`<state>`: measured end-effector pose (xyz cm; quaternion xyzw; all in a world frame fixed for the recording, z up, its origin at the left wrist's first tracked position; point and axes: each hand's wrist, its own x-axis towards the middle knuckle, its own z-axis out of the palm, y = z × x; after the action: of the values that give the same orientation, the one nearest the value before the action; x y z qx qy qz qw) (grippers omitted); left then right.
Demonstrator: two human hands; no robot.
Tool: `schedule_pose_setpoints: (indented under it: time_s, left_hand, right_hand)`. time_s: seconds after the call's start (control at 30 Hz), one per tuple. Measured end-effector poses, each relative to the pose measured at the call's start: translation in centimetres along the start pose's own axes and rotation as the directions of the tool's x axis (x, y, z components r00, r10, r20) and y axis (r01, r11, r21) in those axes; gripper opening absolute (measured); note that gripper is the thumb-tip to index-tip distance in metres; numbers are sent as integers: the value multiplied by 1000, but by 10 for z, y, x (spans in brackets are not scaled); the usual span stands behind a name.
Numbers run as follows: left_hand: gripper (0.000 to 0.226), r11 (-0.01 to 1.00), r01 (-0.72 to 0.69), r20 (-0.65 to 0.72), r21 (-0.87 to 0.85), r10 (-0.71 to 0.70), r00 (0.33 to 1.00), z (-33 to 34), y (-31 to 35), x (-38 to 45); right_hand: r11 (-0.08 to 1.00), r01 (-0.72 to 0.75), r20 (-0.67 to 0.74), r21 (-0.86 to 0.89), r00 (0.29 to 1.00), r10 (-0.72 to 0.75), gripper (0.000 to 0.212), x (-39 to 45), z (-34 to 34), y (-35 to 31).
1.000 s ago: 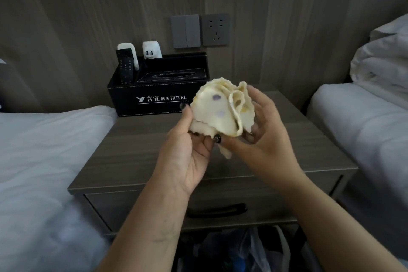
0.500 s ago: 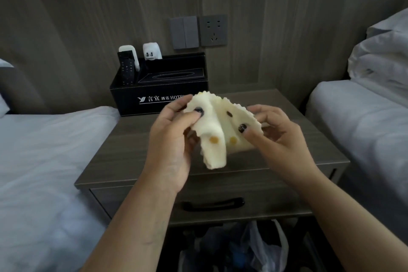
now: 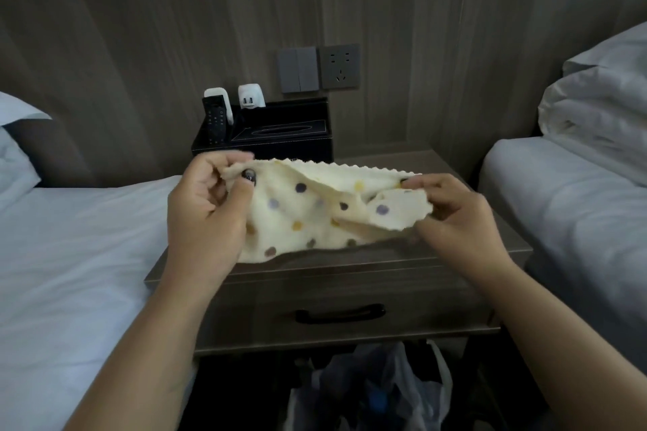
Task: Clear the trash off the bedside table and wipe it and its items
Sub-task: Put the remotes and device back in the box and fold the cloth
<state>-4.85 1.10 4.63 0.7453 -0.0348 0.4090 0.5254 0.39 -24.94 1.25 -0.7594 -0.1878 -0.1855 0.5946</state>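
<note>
Both hands, the left hand [image 3: 206, 217] and the right hand [image 3: 455, 217], pinch the dotted cloth [image 3: 315, 213] stretched between them above the counter [image 3: 385, 262] (no trash visible on it); wiping seems not yet begun

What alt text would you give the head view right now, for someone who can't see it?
Both hands, left hand and right hand, pinch a cream polka-dot cloth stretched out above a wooden bedside table. A black tissue box organiser holding a remote stands at the back, with beds either side.
</note>
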Motion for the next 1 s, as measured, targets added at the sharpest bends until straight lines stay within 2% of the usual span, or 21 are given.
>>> schedule_pose_setpoints:
  time_s: [0.03, 0.1, 0.13, 0.2, 0.3, 0.4, 0.47, 0.5, 0.57, 0.63, 0.67, 0.73, 0.8, 0.83, 0.9, 0.97, 1.0]
  left_hand:
    - [27, 1000, 30, -34, 7, -30, 999, -3, -2, 0]
    - [24, 993, 119, -112, 27, -116, 987, -7, -10, 1]
    - [23, 986, 158, -133, 45, -151, 980, -7, -15, 1]
    - [25, 969, 208, -123, 131, -192, 974, 0, -27, 1]
    - [22, 939, 211, -24, 271, -213, 977, 19, -43, 1]
    - [27, 888, 244, 73, 389, -293, 953, 33, -55, -3]
    - [42, 831, 243, 105, 500, -337, 936, 36, -60, -8]
    - [48, 807, 200, 109, 556, -309, 945, 37, -60, -12]
    - [50, 792, 41, 140, 609, -158, 977, 37, -54, -20]
    - [49, 814, -135, 293, 565, -44, 955, 39, -44, -28]
    - [50, 822, -206, 410, 531, -37, 911, 40, -40, -33]
    - [56, 791, -324, 627, 519, -94, 774, 43, -38, -42]
    - [71, 706, -401, 711, 584, -206, 672, 44, -41, -48]
    - [81, 669, -421, 717, 613, -245, 653, 45, -43, -50]
    - [93, 618, -443, 705, 650, -273, 654, 46, -45, -54]
    - [88, 583, -461, 692, 669, -262, 673, 47, -48, -56]
    - [81, 576, -466, 685, 672, -244, 686, 48, -50, -57]
  right_hand:
    - [992, -70, 13, 104, 998, 69, 19, 1, -3, -2]
    - [907, -240, 82, 347, 971, 226, 16, 2, -7, -3]
    - [878, -278, 106, 390, 961, 257, 18, 2, -9, -3]
    - [918, -271, 95, 290, 963, 254, 15, 1, -9, 1]
    - [979, -201, -36, 21, 979, 201, 9, 2, -6, 11]
    - [940, -213, -84, -268, 977, 198, 20, 5, -5, 24]
    - [918, -233, -60, -321, 972, 226, 24, 5, -5, 33]
    - [929, -246, -54, -278, 969, 241, 21, 6, -5, 36]
    - [941, -283, -88, -188, 959, 270, 13, 8, -5, 39]
    - [936, -233, -169, -266, 967, 192, 7, 10, -6, 43]
    - [927, -193, -200, -322, 971, 133, 6, 10, -6, 42]
    - [950, -145, -168, -278, 981, 100, 5, 12, -8, 40]
    - [977, -190, -16, -102, 982, 189, 9, 12, -10, 33]
    - [973, -209, 24, -94, 977, 212, 15, 12, -9, 33]
    - [944, -196, -27, -266, 980, 196, 23, 15, -10, 38]
    - [879, -200, -115, -434, 979, 166, 21, 16, -16, 40]
    - [858, -220, -136, -464, 975, 177, 16, 17, -22, 41]
